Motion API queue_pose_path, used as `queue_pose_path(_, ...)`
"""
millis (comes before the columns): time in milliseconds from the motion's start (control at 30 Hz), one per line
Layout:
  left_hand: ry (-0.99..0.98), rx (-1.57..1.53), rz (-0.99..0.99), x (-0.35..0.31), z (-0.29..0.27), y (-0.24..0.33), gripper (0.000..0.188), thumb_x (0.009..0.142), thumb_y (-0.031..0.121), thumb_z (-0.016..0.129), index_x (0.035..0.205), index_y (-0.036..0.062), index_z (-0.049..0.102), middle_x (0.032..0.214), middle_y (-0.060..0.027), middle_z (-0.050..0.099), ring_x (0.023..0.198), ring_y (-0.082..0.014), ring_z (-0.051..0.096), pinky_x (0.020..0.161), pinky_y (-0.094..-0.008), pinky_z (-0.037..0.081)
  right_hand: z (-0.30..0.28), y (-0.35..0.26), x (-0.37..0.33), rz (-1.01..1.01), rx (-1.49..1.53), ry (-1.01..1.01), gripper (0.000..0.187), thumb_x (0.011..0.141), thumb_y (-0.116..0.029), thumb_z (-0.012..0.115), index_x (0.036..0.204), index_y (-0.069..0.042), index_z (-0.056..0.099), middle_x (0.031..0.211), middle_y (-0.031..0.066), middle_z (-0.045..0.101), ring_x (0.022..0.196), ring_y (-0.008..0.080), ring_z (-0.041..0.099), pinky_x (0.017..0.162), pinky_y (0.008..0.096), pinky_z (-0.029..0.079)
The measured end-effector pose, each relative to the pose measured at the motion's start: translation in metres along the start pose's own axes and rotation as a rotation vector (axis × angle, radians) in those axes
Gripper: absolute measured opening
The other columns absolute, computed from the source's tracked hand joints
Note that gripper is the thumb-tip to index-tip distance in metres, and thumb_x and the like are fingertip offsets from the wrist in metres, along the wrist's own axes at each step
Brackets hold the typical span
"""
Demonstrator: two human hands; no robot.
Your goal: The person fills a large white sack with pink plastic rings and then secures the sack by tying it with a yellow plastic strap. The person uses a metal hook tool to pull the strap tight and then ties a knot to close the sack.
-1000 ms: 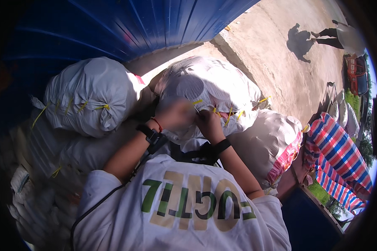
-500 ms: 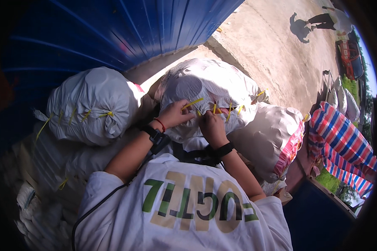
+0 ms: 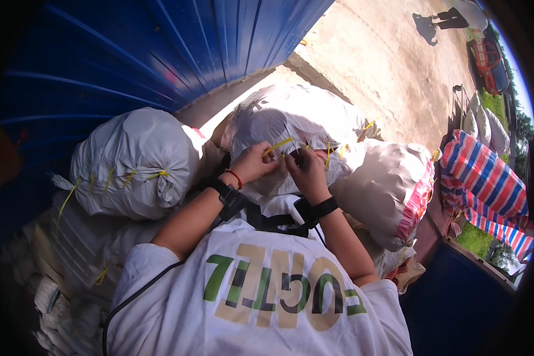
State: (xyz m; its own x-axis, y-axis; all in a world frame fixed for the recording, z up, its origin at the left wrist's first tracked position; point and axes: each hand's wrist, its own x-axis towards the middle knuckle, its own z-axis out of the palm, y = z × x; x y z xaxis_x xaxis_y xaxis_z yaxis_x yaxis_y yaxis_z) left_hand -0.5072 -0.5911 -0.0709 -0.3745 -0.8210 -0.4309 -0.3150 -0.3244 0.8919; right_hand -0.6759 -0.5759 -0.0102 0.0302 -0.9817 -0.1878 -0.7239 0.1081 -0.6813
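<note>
A bulging white woven sack (image 3: 305, 115) lies in front of me, its near side gathered by several yellow cable ties. My left hand (image 3: 254, 163) is closed on a yellow cable tie (image 3: 280, 145), whose end sticks out past the fingers to the upper right. Close beside it, my right hand (image 3: 308, 170) is pinched at the sack's gathered edge; what its fingertips hold is too small to make out. Another yellow cable tie (image 3: 328, 155) stands up from the sack just right of that hand.
Full white sacks lie to the left (image 3: 136, 160) and right (image 3: 388, 190). A blue corrugated metal wall (image 3: 160, 47) rises at the far left. Striped sacks (image 3: 486, 172) stand at the right. A person (image 3: 454, 18) and a red vehicle (image 3: 490, 62) are farther off on the concrete ground.
My right hand has turned and its fingers have lifted slightly from the sack. The left hand still grips the cable tie. The whole view has shifted a little.
</note>
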Motion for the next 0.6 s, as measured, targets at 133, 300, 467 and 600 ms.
queue_pose_path(133, -0.06, -0.131, -0.026, 0.002, 0.001, -0.016, 0.025, 0.071, 0.017, 0.067, 0.087, 0.0028, 0.054, 0.069, -0.0065, 0.058, 0.062, -0.017, 0.059, 0.058, -0.0291, 0.047, 0.019, 0.009, 0.004, -0.161, -0.091, -0.007, 0.022, 0.079, -0.019, 0.06, 0.071, 0.001, 0.056, 0.064, 0.014, 0.054, 0.062, 0.0293, 0.057, 0.057, 0.0364, 0.044)
queue_pose_path(300, -0.074, -0.068, -0.016, 0.004, 0.003, -0.01, 0.024, 0.071, 0.015, 0.067, 0.087, 0.0027, 0.054, 0.068, -0.006, 0.057, 0.061, -0.0151, 0.058, 0.056, -0.028, 0.047, -0.008, 0.009, 0.017, 0.739, 0.934, -0.405, 0.018, 0.084, -0.015, 0.057, 0.073, -0.001, 0.059, 0.059, -0.0018, 0.046, 0.043, 0.0045, 0.036, 0.039, 0.0213, 0.026)
queue_pose_path(467, -0.063, -0.076, -0.018, 0.004, 0.001, -0.006, 0.026, 0.07, 0.017, 0.068, 0.086, 0.0022, 0.054, 0.067, -0.0066, 0.057, 0.061, -0.015, 0.058, 0.057, -0.0276, 0.047, 0.002, 0.01, 0.006, 0.409, 0.659, -0.328, 0.02, 0.085, -0.014, 0.053, 0.079, 0.003, 0.06, 0.062, 0.0016, 0.054, 0.047, 0.0101, 0.045, 0.044, 0.0267, 0.035)
queue_pose_path(600, -0.048, 0.001, 0.08, 0.003, -0.006, -0.008, 0.026, 0.073, 0.019, 0.068, 0.086, 0.0016, 0.055, 0.068, -0.0066, 0.057, 0.063, -0.0134, 0.058, 0.059, -0.027, 0.047, 0.003, 0.008, -0.026, 0.047, 0.276, -0.253, 0.018, 0.083, -0.013, 0.053, 0.088, 0.003, 0.06, 0.066, 0.0186, 0.059, 0.06, 0.0318, 0.059, 0.058, 0.0389, 0.045)
